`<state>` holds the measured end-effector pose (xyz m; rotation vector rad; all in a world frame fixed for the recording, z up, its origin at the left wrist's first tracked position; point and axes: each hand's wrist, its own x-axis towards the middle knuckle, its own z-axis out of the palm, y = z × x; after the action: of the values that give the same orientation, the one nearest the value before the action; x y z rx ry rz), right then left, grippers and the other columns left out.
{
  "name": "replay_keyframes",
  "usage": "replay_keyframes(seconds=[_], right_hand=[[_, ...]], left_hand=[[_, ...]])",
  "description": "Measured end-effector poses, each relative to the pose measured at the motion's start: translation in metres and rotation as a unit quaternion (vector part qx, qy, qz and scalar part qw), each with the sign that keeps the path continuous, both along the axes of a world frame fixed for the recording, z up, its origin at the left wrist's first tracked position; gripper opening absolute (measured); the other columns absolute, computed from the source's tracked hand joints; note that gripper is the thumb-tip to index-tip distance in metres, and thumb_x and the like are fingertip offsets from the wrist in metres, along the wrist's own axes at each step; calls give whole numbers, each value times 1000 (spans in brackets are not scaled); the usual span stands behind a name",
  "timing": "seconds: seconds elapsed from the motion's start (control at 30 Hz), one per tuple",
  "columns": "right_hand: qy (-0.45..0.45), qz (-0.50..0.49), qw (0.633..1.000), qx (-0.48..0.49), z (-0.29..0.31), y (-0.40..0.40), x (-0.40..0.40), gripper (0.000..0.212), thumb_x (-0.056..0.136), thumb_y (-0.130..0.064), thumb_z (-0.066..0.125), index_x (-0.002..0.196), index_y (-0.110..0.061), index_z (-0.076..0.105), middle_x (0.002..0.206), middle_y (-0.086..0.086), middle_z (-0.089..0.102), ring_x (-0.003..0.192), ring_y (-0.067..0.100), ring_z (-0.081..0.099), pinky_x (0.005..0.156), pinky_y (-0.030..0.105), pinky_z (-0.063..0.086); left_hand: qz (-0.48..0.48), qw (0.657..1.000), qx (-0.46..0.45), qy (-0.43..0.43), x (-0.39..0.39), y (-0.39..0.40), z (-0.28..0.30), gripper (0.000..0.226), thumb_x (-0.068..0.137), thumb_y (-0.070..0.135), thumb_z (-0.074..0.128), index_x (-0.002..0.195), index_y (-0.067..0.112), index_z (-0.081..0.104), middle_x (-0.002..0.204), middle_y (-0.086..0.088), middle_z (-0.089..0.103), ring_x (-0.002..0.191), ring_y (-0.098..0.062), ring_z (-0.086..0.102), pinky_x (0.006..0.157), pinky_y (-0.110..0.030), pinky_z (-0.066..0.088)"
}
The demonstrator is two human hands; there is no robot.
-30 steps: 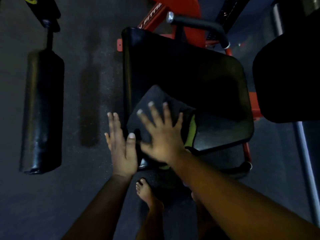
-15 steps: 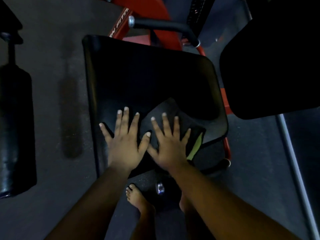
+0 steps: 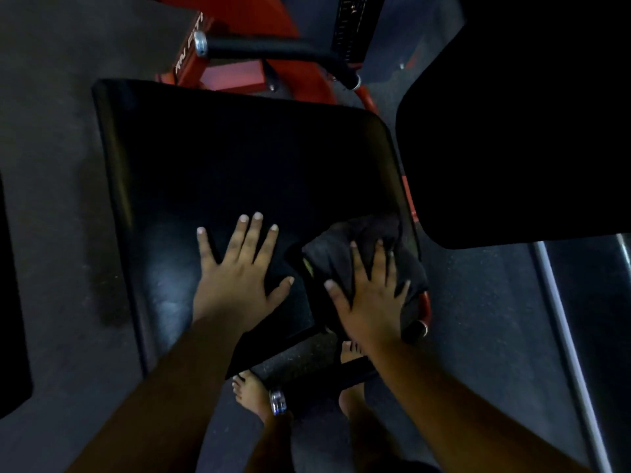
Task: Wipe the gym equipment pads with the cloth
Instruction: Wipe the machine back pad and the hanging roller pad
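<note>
A large black seat pad [image 3: 239,165] fills the middle of the head view. A dark cloth [image 3: 338,254] with a yellow-green patch lies bunched at the pad's near right corner. My right hand [image 3: 372,298] presses flat on the cloth with fingers spread. My left hand [image 3: 239,271] rests flat on the bare pad to the left of the cloth, fingers spread, holding nothing.
A second black pad [image 3: 529,131] stands close on the right. The red machine frame [image 3: 239,73] and a black handle bar [image 3: 273,51] sit behind the seat. A black roller pad [image 3: 10,319] is at the left edge. My bare feet [image 3: 254,396] stand on dark rubber floor below the seat.
My right hand has slid the cloth rightward to the pad's near right corner, bunching it. My left hand has moved from the pad's left edge onto its surface.
</note>
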<state>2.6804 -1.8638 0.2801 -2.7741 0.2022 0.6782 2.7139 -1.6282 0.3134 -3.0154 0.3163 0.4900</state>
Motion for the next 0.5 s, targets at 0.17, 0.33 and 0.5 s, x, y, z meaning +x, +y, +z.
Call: replay_keyframes(seconds=[0.17, 0.33, 0.5], right_hand=[[5, -38, 998, -40, -15, -2, 89, 77, 92, -76, 12, 160, -45, -10, 171, 4, -16, 157, 35, -9, 110, 82, 13], [-7, -49, 999, -14, -19, 12, 134, 79, 94, -78, 18, 161, -43, -5, 171, 4, -14, 157, 37, -5, 112, 79, 12], [23, 51, 998, -27, 0, -15, 28, 80, 91, -83, 11, 160, -46, -7, 172, 2, -13, 158, 35, -4, 115, 76, 17]], left_hand=[[-2, 1000, 2, -5, 2, -2, 6, 88, 95, 75, 27, 164, 22, 13, 171, -8, 6, 159, -24, 2, 116, -74, 1], [-11, 1000, 6, 0, 4, -1, 6, 87, 96, 74, 27, 163, 21, 13, 171, -10, 6, 159, -26, 3, 116, -74, 1], [0, 1000, 8, 23, 6, -1, 2, 88, 95, 75, 24, 163, 21, 12, 171, -9, 1, 159, -26, 1, 115, -75, 2]])
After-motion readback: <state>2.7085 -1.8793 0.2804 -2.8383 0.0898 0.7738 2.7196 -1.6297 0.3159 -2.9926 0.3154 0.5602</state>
